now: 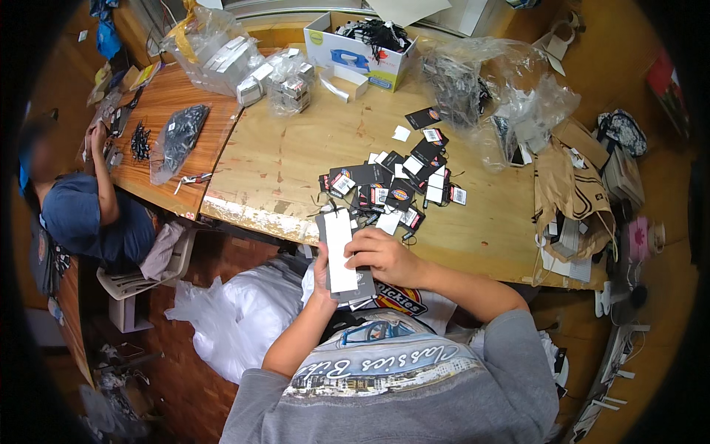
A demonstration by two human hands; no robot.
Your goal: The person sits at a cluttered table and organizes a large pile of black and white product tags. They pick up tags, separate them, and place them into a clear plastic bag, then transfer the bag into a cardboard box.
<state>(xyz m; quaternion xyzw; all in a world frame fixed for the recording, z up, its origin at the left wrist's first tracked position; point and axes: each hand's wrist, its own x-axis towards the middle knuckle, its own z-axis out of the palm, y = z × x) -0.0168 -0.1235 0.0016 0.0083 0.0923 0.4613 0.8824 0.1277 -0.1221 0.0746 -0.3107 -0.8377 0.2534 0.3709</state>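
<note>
In front of my chest, at the table's near edge, my left hand (322, 272) is closed round the left side of a small stack of hang tags. A long white tag (339, 251) lies on top, and dark grey tags (362, 284) show beneath it. My right hand (383, 257) has its fingers bent and closed at the white tag's right edge; the thumb is partly hidden. Just beyond my hands spreads a loose pile of black, white and barcoded hang tags (400, 194) with black strings. A single black tag (423, 117) lies at its far side.
At the back stands a carton (359, 55) of black strings. Plastic bags (290, 81) of packed tags sit left of it, and a clear bag (455, 89) right. A tan bag (569, 200) stands right. A co-worker (85, 200) sits left. White sacks (248, 314) lie below the table.
</note>
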